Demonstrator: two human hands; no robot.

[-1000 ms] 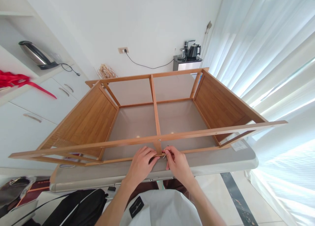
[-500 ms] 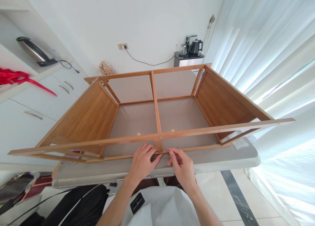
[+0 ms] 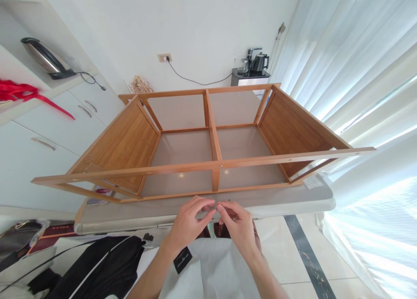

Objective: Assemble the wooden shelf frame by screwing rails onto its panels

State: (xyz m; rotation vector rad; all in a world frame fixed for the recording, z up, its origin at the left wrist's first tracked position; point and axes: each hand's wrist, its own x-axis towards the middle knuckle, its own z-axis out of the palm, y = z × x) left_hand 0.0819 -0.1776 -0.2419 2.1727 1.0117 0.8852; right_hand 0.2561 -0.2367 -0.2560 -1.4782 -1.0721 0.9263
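A wooden frame (image 3: 182,170) with two solid end panels and a middle divider lies across the grey table (image 3: 130,211). My left hand (image 3: 192,218) hovers at the table's front edge, just in front of the divider's foot, its thumb and forefinger apart with nothing visible between them. Close beside it, my right hand (image 3: 239,225) is pinched, thumb against forefinger. Whatever sits in that pinch is too small to make out. The fingertips of both hands nearly meet. A small metal fitting (image 3: 220,166) shows on the front rail, above the hands.
On the left, a steel kettle (image 3: 47,60) and a red ribbon (image 3: 35,97) rest on white cabinets (image 3: 45,160). A black kettle (image 3: 260,62) stands on a small stand by the wall. White curtains (image 3: 368,116) hang at right. Black cloth (image 3: 100,264) lies at lower left.
My left hand has come away from the foot of the divider. Both hands are now drawn back toward me and closer together, and the frame appears higher in view.
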